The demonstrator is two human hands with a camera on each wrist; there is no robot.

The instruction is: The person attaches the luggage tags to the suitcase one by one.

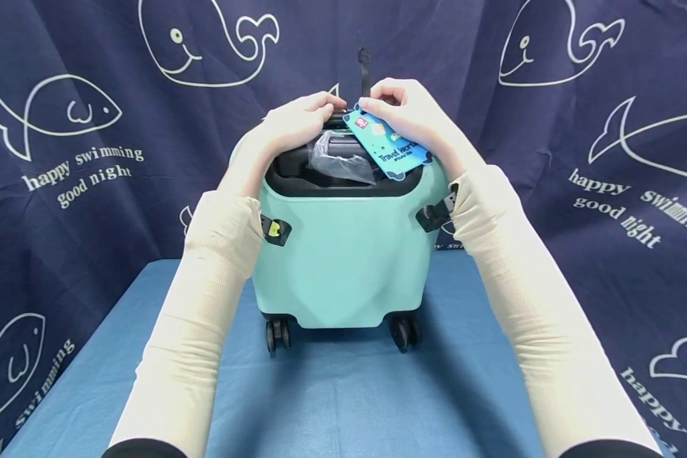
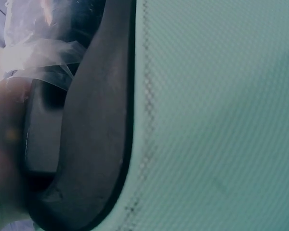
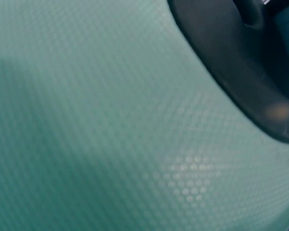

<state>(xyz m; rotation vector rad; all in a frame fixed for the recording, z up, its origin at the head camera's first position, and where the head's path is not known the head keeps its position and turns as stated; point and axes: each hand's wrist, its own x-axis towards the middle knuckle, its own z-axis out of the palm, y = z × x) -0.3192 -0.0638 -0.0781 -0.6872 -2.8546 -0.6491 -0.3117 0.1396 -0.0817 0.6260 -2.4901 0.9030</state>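
A mint-green suitcase (image 1: pixel 343 254) stands upright on its black wheels, its black recessed top panel facing me. My right hand (image 1: pixel 415 114) is at the top right, thumb and finger pinching a blue luggage tag (image 1: pixel 401 149) near its upper end. The tag's black strap (image 1: pixel 364 70) sticks up beside these fingers. My left hand (image 1: pixel 298 124) lies over the top left, its fingertips at the black handle (image 1: pixel 336 121); I cannot tell whether they grip it. Crumpled clear plastic wrap (image 1: pixel 340 159) hangs below the handle, also showing in the left wrist view.
The suitcase stands on a blue cloth-covered table (image 1: pixel 332 394). Dark blue curtain (image 1: pixel 91 210) with white whale and fish drawings hangs behind and on both sides. Small black brackets (image 1: pixel 277 231) sit on the suitcase's side edges, close to my sleeves.
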